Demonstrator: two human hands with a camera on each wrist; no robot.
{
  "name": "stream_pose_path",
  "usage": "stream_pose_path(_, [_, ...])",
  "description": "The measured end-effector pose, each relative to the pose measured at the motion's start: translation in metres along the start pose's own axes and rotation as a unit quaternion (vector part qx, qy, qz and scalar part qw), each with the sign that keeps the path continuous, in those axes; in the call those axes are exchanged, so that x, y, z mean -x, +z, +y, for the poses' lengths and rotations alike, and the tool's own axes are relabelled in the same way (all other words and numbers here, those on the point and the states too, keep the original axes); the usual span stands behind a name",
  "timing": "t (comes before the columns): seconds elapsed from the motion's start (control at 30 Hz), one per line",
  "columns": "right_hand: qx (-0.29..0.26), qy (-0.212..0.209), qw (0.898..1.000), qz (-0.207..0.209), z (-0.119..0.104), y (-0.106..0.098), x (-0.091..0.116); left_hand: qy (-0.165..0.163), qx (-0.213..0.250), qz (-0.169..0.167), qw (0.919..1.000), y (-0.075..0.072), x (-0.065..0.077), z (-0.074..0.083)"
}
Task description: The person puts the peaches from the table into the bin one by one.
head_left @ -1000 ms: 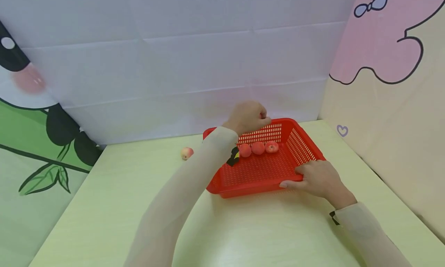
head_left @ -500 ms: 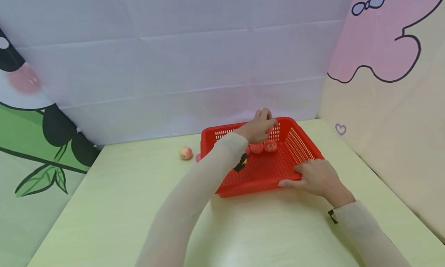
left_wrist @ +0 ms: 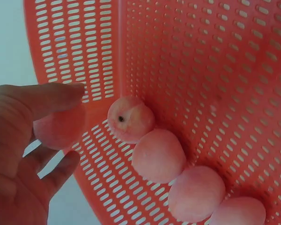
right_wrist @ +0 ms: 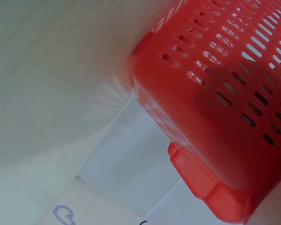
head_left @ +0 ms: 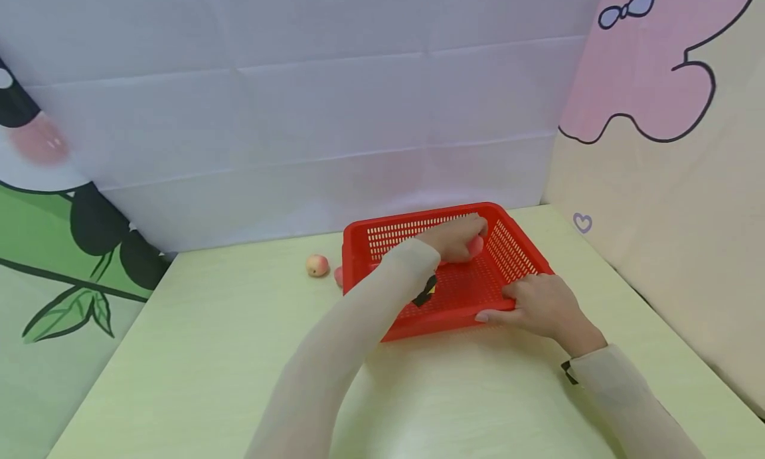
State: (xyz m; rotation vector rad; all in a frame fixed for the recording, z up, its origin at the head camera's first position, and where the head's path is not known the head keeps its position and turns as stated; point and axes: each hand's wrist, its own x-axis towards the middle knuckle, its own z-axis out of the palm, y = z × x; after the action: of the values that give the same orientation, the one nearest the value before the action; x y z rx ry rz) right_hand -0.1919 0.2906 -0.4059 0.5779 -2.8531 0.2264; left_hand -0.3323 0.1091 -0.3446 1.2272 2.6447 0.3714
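My left hand reaches down into a red plastic basket and holds a pinkish-red peach between thumb and fingers, near the basket's far right corner. Several more peaches lie in a row along the basket's wall in the left wrist view; in the head view my left hand and sleeve mostly hide them. My right hand grips the basket's front right corner, thumb outside and fingers over the rim. The right wrist view shows the slotted outer side of the basket at close range.
On the pale table, left of the basket, lies a yellow-and-pink peach. A second peach sits right beside the basket, partly hidden by it. Behind the table hangs a white cloth; a painted wall stands at the right.
My left hand has moved right and down from above the basket's back rim into the basket, carrying a peach. The right hand has kept its grip on the corner.
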Motion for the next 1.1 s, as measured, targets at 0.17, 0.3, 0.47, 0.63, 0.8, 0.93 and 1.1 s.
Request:
stream_pose_path(0.17, [-0.001, -0.003, 1.000, 0.002, 0.001, 0.001, 0.001, 0.015, -0.037, 0.001, 0.9992, 0.006, -0.003, 0.000])
stream_pose_path(0.3, [0.002, -0.005, 1.000, -0.001, 0.001, 0.003, 0.001, 0.008, -0.029, 0.001, 0.9995, 0.009, -0.004, -0.001])
stream_pose_path(0.47, [0.004, -0.007, 1.000, 0.002, 0.001, 0.002, 0.000, -0.006, -0.046, -0.010, 0.9989, 0.012, -0.008, -0.003])
stream_pose_path(0.63, [0.004, -0.005, 1.000, 0.005, 0.002, 0.002, 0.000, -0.017, -0.073, -0.009, 0.9971, 0.016, -0.007, -0.004])
stream_pose_path(0.8, [0.008, -0.006, 1.000, 0.003, 0.002, 0.001, 0.000, -0.030, -0.059, -0.022, 0.9975, 0.021, -0.007, -0.006])
stream_pose_path(0.93, [0.007, -0.006, 1.000, 0.004, 0.002, 0.002, -0.001, -0.045, -0.024, -0.045, 0.9977, 0.025, -0.007, -0.006])
stream_pose_path(1.1, [0.006, -0.008, 1.000, 0.007, 0.003, 0.002, -0.001, -0.042, -0.004, -0.066, 0.9969, 0.029, -0.008, -0.007])
